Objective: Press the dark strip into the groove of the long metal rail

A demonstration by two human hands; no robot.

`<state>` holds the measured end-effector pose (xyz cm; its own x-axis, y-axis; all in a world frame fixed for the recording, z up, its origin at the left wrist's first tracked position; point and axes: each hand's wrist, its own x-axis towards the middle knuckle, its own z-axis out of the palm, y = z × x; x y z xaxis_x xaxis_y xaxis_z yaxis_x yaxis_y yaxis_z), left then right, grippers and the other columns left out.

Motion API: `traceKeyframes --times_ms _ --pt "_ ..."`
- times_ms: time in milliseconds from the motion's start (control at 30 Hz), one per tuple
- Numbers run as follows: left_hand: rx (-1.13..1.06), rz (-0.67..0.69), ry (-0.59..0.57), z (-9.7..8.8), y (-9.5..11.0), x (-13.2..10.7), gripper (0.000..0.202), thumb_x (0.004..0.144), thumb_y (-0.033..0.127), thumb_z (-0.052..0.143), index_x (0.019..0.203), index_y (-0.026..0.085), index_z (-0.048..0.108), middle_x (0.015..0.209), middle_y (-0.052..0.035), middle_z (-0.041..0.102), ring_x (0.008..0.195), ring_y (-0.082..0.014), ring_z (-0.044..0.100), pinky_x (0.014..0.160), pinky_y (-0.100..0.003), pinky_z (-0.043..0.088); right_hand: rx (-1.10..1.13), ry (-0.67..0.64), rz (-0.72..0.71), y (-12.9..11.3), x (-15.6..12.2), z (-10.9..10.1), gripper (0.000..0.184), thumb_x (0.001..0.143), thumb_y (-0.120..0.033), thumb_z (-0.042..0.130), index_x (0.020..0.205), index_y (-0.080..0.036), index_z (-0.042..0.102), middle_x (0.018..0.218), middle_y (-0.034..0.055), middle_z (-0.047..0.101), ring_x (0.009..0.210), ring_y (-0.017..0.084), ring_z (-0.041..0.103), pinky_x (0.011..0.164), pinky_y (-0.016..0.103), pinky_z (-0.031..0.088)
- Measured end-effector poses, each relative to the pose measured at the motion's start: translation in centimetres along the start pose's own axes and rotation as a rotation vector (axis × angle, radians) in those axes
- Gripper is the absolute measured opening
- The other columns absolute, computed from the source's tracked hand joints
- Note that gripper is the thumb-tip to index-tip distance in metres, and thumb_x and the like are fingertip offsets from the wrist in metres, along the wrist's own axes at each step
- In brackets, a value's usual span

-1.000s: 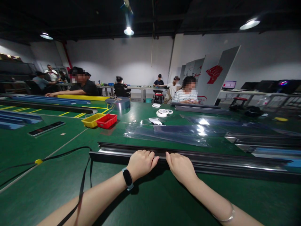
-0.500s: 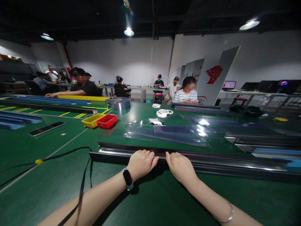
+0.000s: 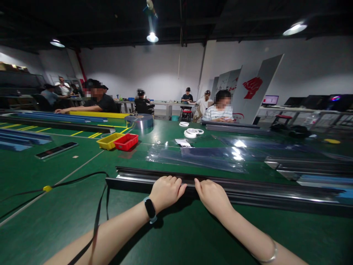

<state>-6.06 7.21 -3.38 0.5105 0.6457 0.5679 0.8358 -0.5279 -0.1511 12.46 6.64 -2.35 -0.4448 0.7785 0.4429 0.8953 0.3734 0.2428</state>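
Note:
A long black metal profile [image 3: 264, 189] with a shiny channel lies across the green table in front of me. My left hand [image 3: 167, 191] is closed over it left of its middle, fingers curled over the far side and thumb pointing right. Close by, my right hand [image 3: 211, 195] grips the same profile, its thumb pointing toward the left one. A short stretch of the profile shows between the two thumbs. The fingertips of both hands are hidden behind it. A black strap [image 3: 97, 217] hangs across my left forearm.
Clear plastic film strips [image 3: 204, 156] lie beyond the profile, with white tape rolls [image 3: 193, 132] behind them. A red bin [image 3: 126, 141] and a yellow bin [image 3: 110, 141] stand left of these. A phone [image 3: 57, 150] rests at left; more profiles [image 3: 309, 165] lie at right. Co-workers sit beyond.
The view has shifted very slightly. Both hands keep the same hold on the profile, which has not visibly moved.

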Motion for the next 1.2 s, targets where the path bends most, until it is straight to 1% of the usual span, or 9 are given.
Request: traceKeyframes --times_ms 67,100,233,300,467,667,767,967,1200 --pt "0.002 -0.004 0.0 0.0 0.0 0.0 0.031 0.086 0.036 0.032 0.068 0.018 0.05 0.062 -0.0032 0.056 0.061 -0.0175 0.053 0.056 -0.03 0.036 -0.012 0.009 -0.054 0.1 -0.1 0.1 0.035 0.087 -0.017 0.026 0.084 -0.014 0.061 0.057 0.0044 0.058 0.053 0.012 0.052 0.047 0.023 0.026" --pt "0.003 -0.006 0.0 0.0 0.0 0.0 0.031 0.086 0.036 0.032 0.068 0.018 0.05 0.061 -0.0032 0.056 0.061 -0.0176 0.053 0.056 -0.03 0.036 -0.007 0.019 -0.059 0.1 -0.1 0.1 0.035 0.087 -0.018 0.026 0.084 -0.014 0.061 0.057 0.0043 0.057 0.054 0.012 0.052 0.047 0.023 0.026" --pt "0.01 -0.019 0.004 -0.1 0.1 0.0 0.031 0.086 0.036 0.032 0.069 0.018 0.05 0.062 -0.0032 0.056 0.061 -0.0178 0.053 0.056 -0.03 0.036 0.059 0.064 0.069 -0.1 -0.1 0.3 0.043 0.088 -0.03 0.027 0.062 -0.015 0.058 0.055 0.0045 0.056 0.054 0.013 0.053 0.049 0.025 0.027" --pt "0.013 -0.027 0.004 -0.1 0.1 -0.1 0.031 0.086 0.037 0.032 0.069 0.019 0.05 0.062 -0.0033 0.056 0.061 -0.0178 0.053 0.056 -0.03 0.036 0.073 0.066 0.095 -0.1 0.0 0.2 0.045 0.089 -0.032 0.026 0.059 -0.016 0.056 0.054 0.0043 0.056 0.053 0.013 0.053 0.049 0.026 0.026" --pt "0.013 -0.042 -0.002 0.1 0.1 -0.1 0.032 0.086 0.038 0.031 0.069 0.018 0.05 0.062 -0.0038 0.056 0.062 -0.0181 0.053 0.057 -0.03 0.036 0.071 0.036 0.057 0.0 0.1 0.1 0.043 0.088 -0.031 0.027 0.062 -0.017 0.058 0.054 0.0038 0.056 0.051 0.013 0.052 0.046 0.026 0.024" --pt "0.008 -0.046 -0.008 0.0 0.1 -0.1 0.033 0.086 0.037 0.031 0.069 0.018 0.051 0.063 -0.0042 0.057 0.062 -0.0183 0.054 0.058 -0.031 0.037 0.11 0.061 0.102 -0.2 0.0 0.3 0.043 0.088 -0.031 0.026 0.062 -0.017 0.056 0.057 0.0042 0.057 0.056 0.013 0.054 0.052 0.025 0.029" --pt "0.005 -0.053 -0.019 0.0 0.1 -0.1 0.033 0.087 0.038 0.03 0.069 0.018 0.051 0.062 -0.0043 0.057 0.062 -0.0185 0.054 0.058 -0.03 0.037 0.109 0.041 0.109 -0.2 0.0 0.2 0.044 0.088 -0.032 0.025 0.062 -0.017 0.057 0.058 0.0048 0.058 0.055 0.013 0.054 0.051 0.025 0.029" --pt "0.01 -0.076 -0.054 -0.4 0.2 0.2 0.036 0.087 0.039 0.027 0.069 0.019 0.051 0.061 -0.004 0.058 0.059 -0.019 0.055 0.055 -0.03 0.037 0.078 -0.021 0.042 0.1 0.2 -0.2 0.042 0.088 -0.03 0.026 0.067 -0.015 0.06 0.059 0.0057 0.059 0.056 0.014 0.054 0.048 0.026 0.027" --pt "0.006 -0.082 -0.041 -0.8 0.4 0.1 0.036 0.087 0.038 0.028 0.068 0.018 0.051 0.06 -0.0046 0.057 0.058 -0.0179 0.054 0.054 -0.029 0.035 0.172 0.005 -0.042 0.2 0.5 -0.8 0.041 0.089 -0.029 0.025 0.069 -0.018 0.059 0.061 0.0022 0.06 0.06 0.013 0.055 0.053 0.024 0.03"
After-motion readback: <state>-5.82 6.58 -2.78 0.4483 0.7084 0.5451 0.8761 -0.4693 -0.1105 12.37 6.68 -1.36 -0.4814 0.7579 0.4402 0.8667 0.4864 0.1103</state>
